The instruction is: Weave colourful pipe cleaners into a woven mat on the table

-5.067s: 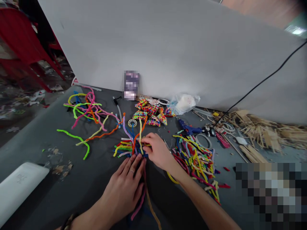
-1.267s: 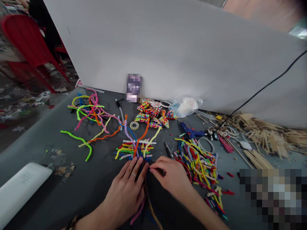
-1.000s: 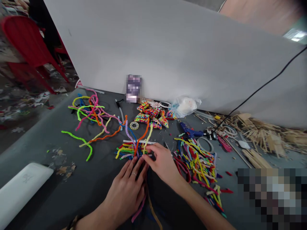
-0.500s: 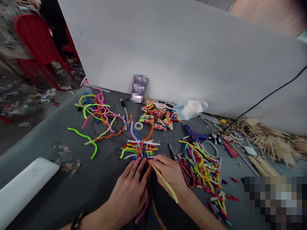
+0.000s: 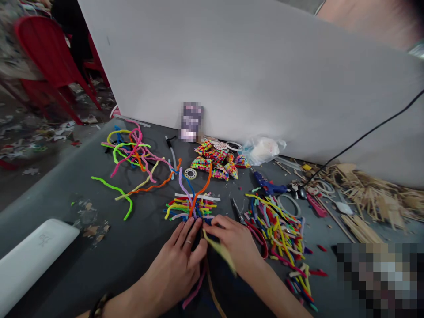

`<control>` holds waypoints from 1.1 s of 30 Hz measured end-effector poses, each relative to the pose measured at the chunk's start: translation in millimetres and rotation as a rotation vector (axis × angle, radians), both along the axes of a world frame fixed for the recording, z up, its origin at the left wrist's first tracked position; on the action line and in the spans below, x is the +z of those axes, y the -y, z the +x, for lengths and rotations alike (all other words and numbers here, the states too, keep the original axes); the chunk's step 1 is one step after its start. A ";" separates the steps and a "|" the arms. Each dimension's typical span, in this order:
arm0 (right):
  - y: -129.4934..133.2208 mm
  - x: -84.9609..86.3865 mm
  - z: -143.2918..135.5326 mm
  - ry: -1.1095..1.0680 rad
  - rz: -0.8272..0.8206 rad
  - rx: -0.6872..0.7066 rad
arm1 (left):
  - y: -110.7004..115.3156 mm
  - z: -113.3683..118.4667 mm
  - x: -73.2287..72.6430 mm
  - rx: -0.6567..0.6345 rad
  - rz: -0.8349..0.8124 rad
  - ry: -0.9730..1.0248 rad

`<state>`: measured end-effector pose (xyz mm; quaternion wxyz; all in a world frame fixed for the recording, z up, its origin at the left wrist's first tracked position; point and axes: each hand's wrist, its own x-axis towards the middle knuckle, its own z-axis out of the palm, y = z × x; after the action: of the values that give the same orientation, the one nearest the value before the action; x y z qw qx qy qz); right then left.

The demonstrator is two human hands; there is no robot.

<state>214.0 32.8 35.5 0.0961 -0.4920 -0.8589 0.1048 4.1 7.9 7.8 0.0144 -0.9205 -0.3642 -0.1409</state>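
Note:
A small weave of many-coloured pipe cleaners [image 5: 190, 206] lies on the dark table, with long purple, blue and orange strands rising from its far side. My left hand [image 5: 182, 254] bears down on its near edge, fingers together and curled over the strands. Close beside it, my right hand [image 5: 233, 240] has its fingers bent at the same edge, pinching a pale yellow pipe cleaner [image 5: 220, 249] whose loose end is blurred. A pink strand [image 5: 195, 289] and a brown strand [image 5: 214, 293] trail toward me. The fingertips hide part of the weave.
Red-handled scissors [image 5: 256, 232] and a heap of cut pipe cleaners [image 5: 281, 229] lie to the right. Behind are colourful woven pieces [image 5: 217, 161] and a blue glue gun [image 5: 270, 184]. Long pipe cleaners [image 5: 132, 148] tangle at the left, a white case [image 5: 36, 265] nearer.
The yellow pipe cleaner's loose end has swung left and lower, closer under my right hand. My right fingers have shifted slightly; the left hand still presses on the weave.

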 end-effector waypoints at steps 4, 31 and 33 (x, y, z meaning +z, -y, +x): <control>15.2 -9.3 -8.8 0.046 0.164 -0.022 | 0.7 -0.6 -4.5 0.034 -0.014 0.017; -61.7 20.4 -26.4 -0.136 -0.087 -0.202 | 12.4 15.2 -12.6 0.226 0.122 -0.003; -68.1 18.3 -34.5 -0.163 -0.108 -0.189 | 13.4 16.0 -12.8 0.247 0.128 0.016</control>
<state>179.5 101.0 53.8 0.1484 -0.5650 -0.7913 0.1808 20.1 -5.5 -4.9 0.0874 -0.8647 -0.4652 -0.1682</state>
